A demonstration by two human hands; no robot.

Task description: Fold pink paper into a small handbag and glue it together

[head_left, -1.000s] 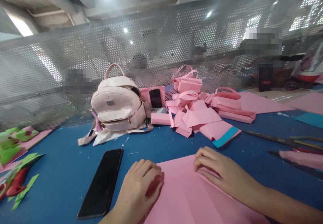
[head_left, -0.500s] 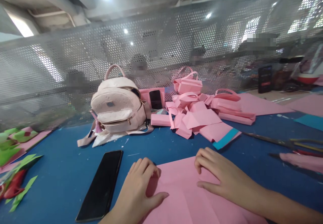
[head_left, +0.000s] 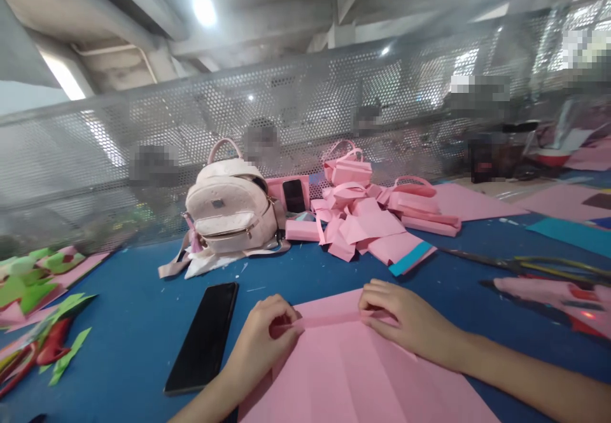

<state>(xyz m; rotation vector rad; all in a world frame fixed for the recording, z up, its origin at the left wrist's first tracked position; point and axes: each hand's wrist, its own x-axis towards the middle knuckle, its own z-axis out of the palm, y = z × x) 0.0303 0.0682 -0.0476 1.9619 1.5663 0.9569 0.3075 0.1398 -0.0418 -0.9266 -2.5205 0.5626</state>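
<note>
A large pink paper sheet (head_left: 348,372) with lengthwise creases lies on the blue table in front of me. My left hand (head_left: 267,334) pinches its far left corner between thumb and curled fingers. At the far edge, toward the right, my right hand (head_left: 401,315) has its thumb and fingers closed on the same sheet. A narrow strip along the far edge between the hands looks lifted or folded. Just left of my left hand lies a black smartphone (head_left: 203,337).
Behind stand a pale pink backpack (head_left: 231,210) and a pile of folded pink paper pieces (head_left: 367,219). At right lie long scissors (head_left: 506,262) and a pink glue gun (head_left: 539,292). Red-handled scissors (head_left: 55,343) and green paper scraps (head_left: 71,350) lie left. A perforated metal screen (head_left: 305,111) runs behind.
Both hands have closed from loosely spread fingers into pinches on the sheet's far edge. The right hand shifted slightly left. The camera view has also shifted a little.
</note>
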